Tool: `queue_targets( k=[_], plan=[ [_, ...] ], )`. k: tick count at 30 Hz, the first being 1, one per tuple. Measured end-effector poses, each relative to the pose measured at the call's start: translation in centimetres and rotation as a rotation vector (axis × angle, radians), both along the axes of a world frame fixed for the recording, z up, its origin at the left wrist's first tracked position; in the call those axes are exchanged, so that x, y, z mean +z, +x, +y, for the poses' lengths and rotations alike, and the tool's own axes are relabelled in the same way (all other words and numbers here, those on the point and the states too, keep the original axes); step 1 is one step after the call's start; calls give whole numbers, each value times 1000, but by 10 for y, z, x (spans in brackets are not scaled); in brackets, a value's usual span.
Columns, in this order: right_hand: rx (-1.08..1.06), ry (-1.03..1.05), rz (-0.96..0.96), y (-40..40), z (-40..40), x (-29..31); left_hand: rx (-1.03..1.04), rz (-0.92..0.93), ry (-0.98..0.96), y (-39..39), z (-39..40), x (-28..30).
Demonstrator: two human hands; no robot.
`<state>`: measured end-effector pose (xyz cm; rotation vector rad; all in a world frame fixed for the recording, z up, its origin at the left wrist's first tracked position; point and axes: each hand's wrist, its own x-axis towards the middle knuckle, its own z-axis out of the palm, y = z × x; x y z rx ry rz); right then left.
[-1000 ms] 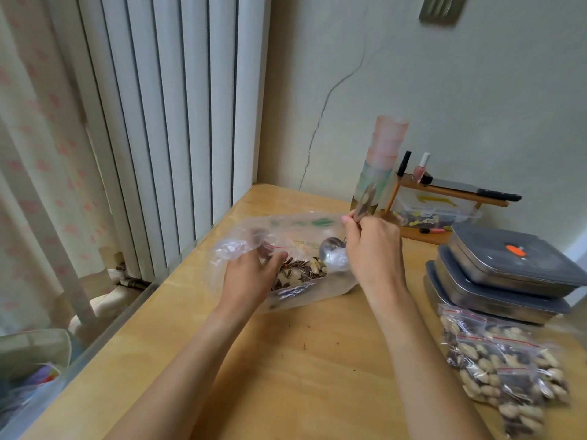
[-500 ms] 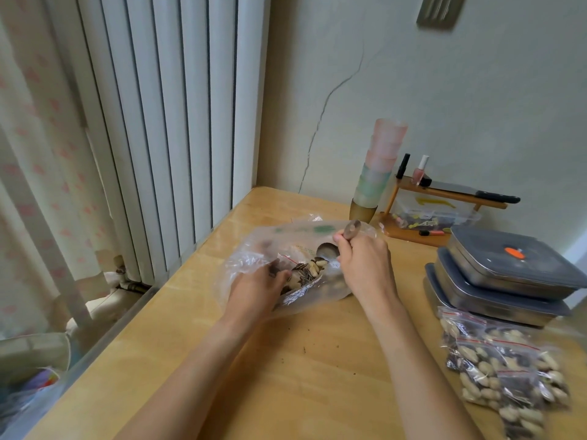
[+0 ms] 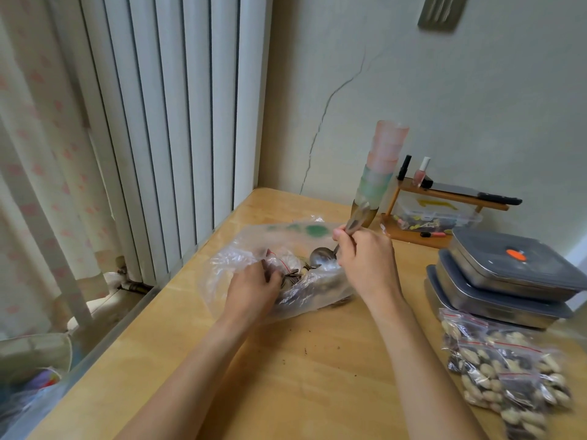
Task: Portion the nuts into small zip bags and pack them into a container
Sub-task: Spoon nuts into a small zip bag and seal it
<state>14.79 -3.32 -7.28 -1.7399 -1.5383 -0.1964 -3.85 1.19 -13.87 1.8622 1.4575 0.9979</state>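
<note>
My right hand (image 3: 365,265) grips spoon (image 3: 327,254) handle; bowl now dipped lower into large plastic bag (image 3: 251,249) of nuts on table (image 3: 286,376). My left hand (image 3: 254,289) pinches small zip bag (image 3: 287,274), pushed deeper inside than before. Filled zip bags (image 3: 505,373) lie right, beside stacked containers (image 3: 508,281).

We're in a home here: pale floral curtain (image 3: 38,160), white ribbed radiator (image 3: 178,122), cracked cream plaster wall (image 3: 444,100), pastel stacked plastic cups (image 3: 379,166) and nail-polish bottle (image 3: 421,171) on a light wooden bench (image 3: 301,376).
</note>
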Motion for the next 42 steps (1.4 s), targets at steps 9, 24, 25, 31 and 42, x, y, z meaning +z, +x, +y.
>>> queue_targets(
  k=[9, 24, 25, 31, 42],
  plan=[
    [56, -43, -20, -3, 0, -2, -47, 10, 30, 1, -2, 0],
    [150, 71, -63, -13, -8, 12, -63, -26, 38, 2, 4, -13],
    [156, 76, -66, -13, -7, 11, -60, -23, 40, 2, 5, -14],
    [162, 0, -75, -15, -2, 3, -49, -54, 49, 2, 5, -14],
    [212, -16, 56, -17, -10, 14, -10, -79, -5, 1, 4, -13]
  ],
)
